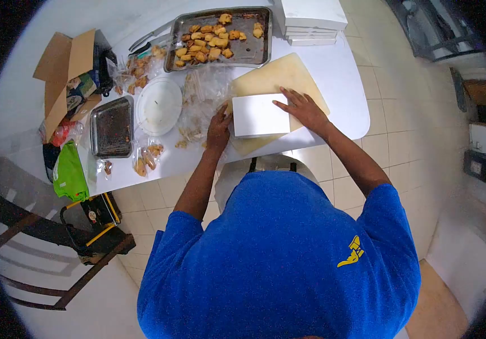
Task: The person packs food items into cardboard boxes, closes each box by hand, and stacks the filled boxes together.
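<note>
A closed white box (261, 116) lies on a pale cutting board (305, 76) near the table's front edge. My left hand (219, 129) rests against the box's left side, its fingers pointing forward. At the upper right corner of the box is my right hand (304, 108), fingers spread, with one fingertip on the lid and the others over the board. Clear plastic bags (200, 93) lie just left of the box. Behind the board, a large baking tray (251, 53) holds several browned pastry pieces (217, 41).
White boxes (313, 16) are stacked at the table's back right. Left of the bags are a white plate (158, 106), a dark empty tray (112, 127) and small bagged pieces (148, 158). An open cardboard box (56, 101) and a green bag (70, 172) sit at the far left.
</note>
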